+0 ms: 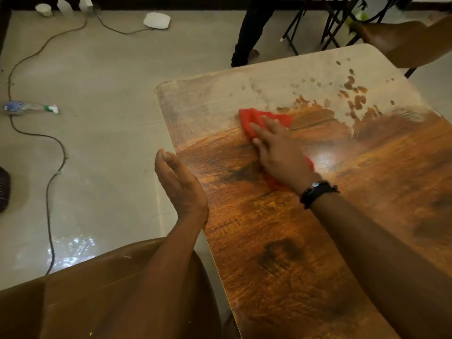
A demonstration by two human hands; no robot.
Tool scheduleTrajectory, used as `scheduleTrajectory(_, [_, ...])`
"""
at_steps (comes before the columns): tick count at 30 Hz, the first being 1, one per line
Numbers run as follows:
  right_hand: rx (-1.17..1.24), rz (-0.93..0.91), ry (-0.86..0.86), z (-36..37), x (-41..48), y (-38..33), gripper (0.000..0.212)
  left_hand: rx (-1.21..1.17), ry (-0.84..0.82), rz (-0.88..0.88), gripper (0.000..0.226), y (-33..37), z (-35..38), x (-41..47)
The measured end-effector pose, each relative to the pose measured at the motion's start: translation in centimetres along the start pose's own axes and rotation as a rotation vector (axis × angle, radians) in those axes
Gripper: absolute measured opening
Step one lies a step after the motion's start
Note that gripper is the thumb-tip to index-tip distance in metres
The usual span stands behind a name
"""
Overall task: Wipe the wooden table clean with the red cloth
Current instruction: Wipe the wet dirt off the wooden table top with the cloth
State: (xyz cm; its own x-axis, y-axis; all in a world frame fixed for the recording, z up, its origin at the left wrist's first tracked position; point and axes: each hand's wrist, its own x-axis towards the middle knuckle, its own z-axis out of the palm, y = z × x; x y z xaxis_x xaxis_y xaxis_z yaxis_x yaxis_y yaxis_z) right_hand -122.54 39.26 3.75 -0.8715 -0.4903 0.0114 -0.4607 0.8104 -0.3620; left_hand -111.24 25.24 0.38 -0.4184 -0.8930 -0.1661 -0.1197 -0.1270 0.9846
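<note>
Near the middle of the table (281, 241), a little toward its far left, your right hand (278, 150) lies flat on the red cloth (254, 118). The fingers are straight and spread, pressing down rather than gripping. The cloth is bunched into a long shape that runs slantwise under the palm. Its bigger end shows past your fingertips and points toward the far left corner, and a smaller red edge shows by the wrist, just before the dark wristband (318, 192).

The cloth sits well in from every edge. Between it and the far edge and the left edge spreads a pale, dull film (220, 101), with brown blotches (354, 94) toward the far right. On your side and to the right of the cloth the wood is glossy and dark.

Your left hand (178, 184) is at the left edge, thumb side up, fingers together and gently curved. It holds nothing, and whether it touches the rim cannot be told.

A brown chair (85, 289) stands close beside the near left edge, under your left forearm. Another chair (403, 42) is at the far right corner, and its seat overlaps that corner. Past the far edge a person's leg (252, 30) stands on the floor (97, 81), with black folding frames (330, 25) beside it. Left of the table, well apart, a spray bottle (29, 108) lies on its side across a cable (49, 192).
</note>
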Motion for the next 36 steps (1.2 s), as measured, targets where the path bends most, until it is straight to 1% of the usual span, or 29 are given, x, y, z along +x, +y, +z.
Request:
scheduleTrajectory(3, [-0.022, -0.365, -0.138, 4.0, -2.5, -7.6, 0.047, -0.014, -0.009, 0.023, 0.078, 0.1, -0.2, 0.3])
scheduleTrajectory(4, [-0.009, -0.437, -0.188, 4.5, -2.8, -8.6, 0.047, -0.015, -0.008, 0.036, 0.075, 0.1, -0.2, 0.4])
scheduleTrajectory(6, [-0.003, -0.467, -0.202, 4.2, -2.4, -7.7, 0.043, 0.011, -0.003, 0.053, 0.072, 0.0, -0.3, 0.3])
scheduleTrajectory(8, [-0.041, -0.362, -0.103, 2.7, -1.5, -4.0, 0.040, 0.077, -0.026, 0.093, 0.075, 0.2, -0.1, 0.2])
scheduleTrajectory(10, [-0.075, -0.170, 0.019, 0.4, -0.4, 1.3, 0.039, 0.143, -0.055, 0.135, 0.078, 0.2, 0.0, 0.0])
scheduleTrajectory(12, [-0.168, 0.026, 0.104, -2.3, 0.7, 7.5, 0.040, 0.202, -0.068, 0.147, 0.072, 0.1, 0.0, -0.1])
scheduleTrajectory(14, [-0.233, 0.220, 0.125, -4.8, 1.8, 12.5, 0.044, 0.269, -0.087, 0.186, 0.067, 0.1, 0.2, -0.1])
scheduleTrajectory(15, [-0.223, 0.318, 0.126, -5.6, 2.4, 13.8, 0.044, 0.297, -0.096, 0.202, 0.067, 0.2, 0.2, -0.2])
scheduleTrajectory(16, [-0.199, 0.392, 0.137, -5.9, 2.9, 14.4, 0.044, 0.319, -0.108, 0.218, 0.069, 0.5, 0.2, -0.2])
scheduleTrajectory(17, [-0.173, 0.422, 0.153, -5.7, 3.4, 14.0, 0.044, 0.341, -0.121, 0.249, 0.073, 0.8, 0.1, -0.1])
scheduleTrajectory(19, [-0.127, 0.356, 0.144, -4.7, 3.5, 11.2, 0.044, 0.395, -0.142, 0.327, 0.082, 1.0, 0.1, 0.1])
scheduleTrajectory(22, [-0.075, 0.069, 0.068, -1.8, 0.9, 5.7, 0.042, 0.541, -0.178, 0.384, 0.086, 1.2, 0.0, 0.0])
scheduleTrajectory(25, [-0.078, -0.223, -0.024, 0.7, -2.4, 1.4, 0.037, 0.711, -0.203, 0.433, 0.077, 1.1, 0.3, -0.5])
scheduleTrajectory(27, [-0.106, -0.352, -0.063, 1.0, -3.1, 1.4, 0.039, 0.798, -0.206, 0.479, 0.070, 0.9, 0.2, -0.6])
scheduleTrajectory(28, [-0.115, -0.365, -0.050, 0.5, -2.9, 2.5, 0.039, 0.839, -0.215, 0.503, 0.070, 0.7, 0.3, -0.7])
scheduleTrajectory(29, [-0.107, -0.340, -0.021, -0.2, -2.5, 4.3, 0.039, 0.880, -0.234, 0.527, 0.071, 0.6, 0.4, -0.8])
scheduleTrajectory(33, [0.002, -0.053, 0.107, -4.5, -0.1, 14.6, 0.036, 1.016, -0.340, 0.622, 0.071, 0.3, 0.3, -0.8])
scheduleTrajectory(36, [-0.028, 0.134, 0.194, -8.1, 2.0, 23.0, 0.034, 1.065, -0.390, 0.630, 0.070, 0.5, 0.5, -0.7])
